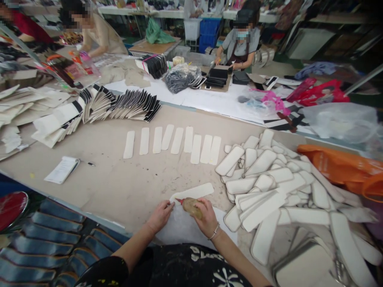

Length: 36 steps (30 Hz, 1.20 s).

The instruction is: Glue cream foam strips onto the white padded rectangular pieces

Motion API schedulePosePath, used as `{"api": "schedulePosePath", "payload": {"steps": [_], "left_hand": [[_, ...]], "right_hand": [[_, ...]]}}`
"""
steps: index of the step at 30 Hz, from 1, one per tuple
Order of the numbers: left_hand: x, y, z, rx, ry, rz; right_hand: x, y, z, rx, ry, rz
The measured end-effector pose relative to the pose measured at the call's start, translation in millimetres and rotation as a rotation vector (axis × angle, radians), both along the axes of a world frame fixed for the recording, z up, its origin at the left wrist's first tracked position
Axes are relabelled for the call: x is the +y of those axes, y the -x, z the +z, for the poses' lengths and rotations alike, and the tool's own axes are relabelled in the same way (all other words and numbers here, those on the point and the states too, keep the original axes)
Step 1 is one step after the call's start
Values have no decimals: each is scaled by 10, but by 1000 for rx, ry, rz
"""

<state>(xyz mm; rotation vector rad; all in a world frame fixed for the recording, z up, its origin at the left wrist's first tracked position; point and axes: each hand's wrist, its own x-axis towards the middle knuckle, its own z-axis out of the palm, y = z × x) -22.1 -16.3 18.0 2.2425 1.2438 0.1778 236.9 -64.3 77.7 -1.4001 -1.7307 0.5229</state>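
Bare counter [119,187] lies open ahead, up to a row of strips [176,141]; a pile of strips [269,187] crowds the right. Single strip [194,191] near front edge. Left hand [160,215] pinches its end; right hand [208,219] grips glue bottle [191,206], nozzle at the strip.

Matt, perhaps card strip [193,191]; glossy plastic bottle [191,207]

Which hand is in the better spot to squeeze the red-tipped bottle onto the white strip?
Right, probably. The right hand holds the bottle, with its red tip at the near end of the white strip. The left hand only has its fingertips by that end.
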Motion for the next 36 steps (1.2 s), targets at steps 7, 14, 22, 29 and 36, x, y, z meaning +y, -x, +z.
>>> {"api": "schedulePosePath", "payload": {"steps": [7, 14, 22, 29, 36], "left_hand": [[-2, 27, -17, -40, 3, 14], [45, 0, 28, -115, 25, 85], [91, -75, 65, -53, -18, 54], [175, -140, 199, 128, 73, -77], [284, -200, 323, 311, 137, -190]], "right_hand": [[89, 27, -48, -29, 1, 47], [-45, 8, -15, -14, 35, 73], [-161, -9, 18, 5, 60, 98], [-312, -332, 29, -68, 9, -34], [-507, -852, -6, -172, -47, -199]]}}
